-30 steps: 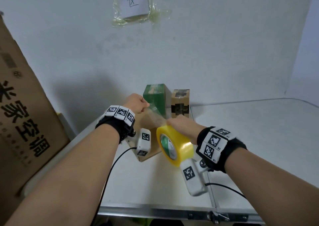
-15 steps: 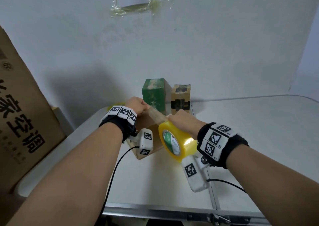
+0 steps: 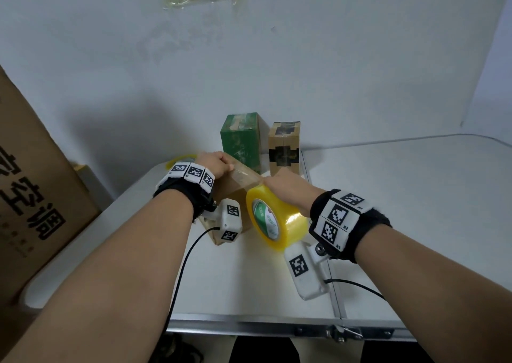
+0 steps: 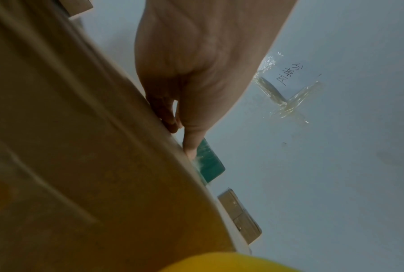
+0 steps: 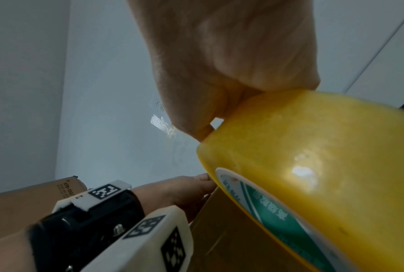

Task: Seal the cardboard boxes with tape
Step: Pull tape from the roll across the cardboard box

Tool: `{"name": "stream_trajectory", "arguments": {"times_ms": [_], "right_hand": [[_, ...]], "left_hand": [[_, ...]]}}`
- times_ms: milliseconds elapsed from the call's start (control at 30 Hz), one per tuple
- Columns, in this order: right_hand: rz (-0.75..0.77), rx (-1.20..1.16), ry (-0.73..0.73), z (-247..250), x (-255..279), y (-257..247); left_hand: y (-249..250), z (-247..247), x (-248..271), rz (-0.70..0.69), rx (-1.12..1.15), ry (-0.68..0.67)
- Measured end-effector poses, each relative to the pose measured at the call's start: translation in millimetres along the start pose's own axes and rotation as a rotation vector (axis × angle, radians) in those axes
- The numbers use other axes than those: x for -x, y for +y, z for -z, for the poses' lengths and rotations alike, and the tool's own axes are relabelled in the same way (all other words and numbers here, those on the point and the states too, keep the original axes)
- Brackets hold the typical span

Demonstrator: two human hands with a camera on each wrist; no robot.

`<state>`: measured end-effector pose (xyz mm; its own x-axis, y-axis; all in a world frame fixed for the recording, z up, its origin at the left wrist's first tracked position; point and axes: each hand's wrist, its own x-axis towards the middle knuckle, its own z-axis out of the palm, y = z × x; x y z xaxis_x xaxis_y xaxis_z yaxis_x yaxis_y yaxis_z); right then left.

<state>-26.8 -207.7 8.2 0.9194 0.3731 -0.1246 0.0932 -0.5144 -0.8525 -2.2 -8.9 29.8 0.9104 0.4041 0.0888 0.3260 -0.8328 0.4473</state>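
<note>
Sealing step: a strip of clear tape (image 3: 245, 174) spans the top of the plain brown cardboard box (image 3: 235, 196), which stands on the white folding table (image 3: 401, 196) in front of the person.
Tape strip: glossy and see-through, taut from the box's far-left top edge to the thick yellow roll of packing tape with a green-printed core (image 3: 273, 220); whether it is fully stuck down cannot be told.
Left hand (image 3: 214, 163): fingers curled over the box's far top edge, thumb (image 4: 191, 145) pressing the strip's free end down, probably to anchor it so the pull does not lift it.
Right hand (image 3: 288, 189): fingers wrapped over the roll, holding it on edge at the box's near-right corner, likely to keep tension while unrolling.
Box look: smooth brown faces, unprinted as far as shown.
Behind: 1 green box (image 3: 241, 140) and 1 brown box with black markings (image 3: 284, 146), side by side against the wall, both apparently taped already.
Left edge: 1 large printed carton (image 3: 33, 196).
</note>
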Motion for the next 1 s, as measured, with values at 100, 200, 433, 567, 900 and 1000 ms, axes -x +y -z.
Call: {"name": "stream_trajectory", "arguments": {"times_ms": [100,200,433,567,900,1000], "right_hand": [[-0.013,-0.027,0.003,-2.3,0.4,0.2],[-0.025,-0.033,0.016,-4.6,0.4,1.0],[-0.024,-0.027,0.043,-11.2,2.8,2.4],[-0.019,-0.043,0.043,-11.7,5.9,3.6],[0.056,-0.039,0.038,-8.6,20.0,4.0],[0.051,-0.011,0.041,-12.5,14.4,1.0]], "left_hand": [[-2.5,1.9,-0.2,0.074,-0.001,0.019],[-3.3,7.8,-1.2,0.016,0.093,-0.057],[-19.3,0.3,21.0,-0.457,-0.202,-0.220],[-19.6,-12.1,18.8,-0.358,-0.315,-0.269],[-14.8,-1.6,41.6,-0.281,0.156,-0.193],[-20.0,-8.2,59.3,-0.434,-0.218,-0.256]]}}
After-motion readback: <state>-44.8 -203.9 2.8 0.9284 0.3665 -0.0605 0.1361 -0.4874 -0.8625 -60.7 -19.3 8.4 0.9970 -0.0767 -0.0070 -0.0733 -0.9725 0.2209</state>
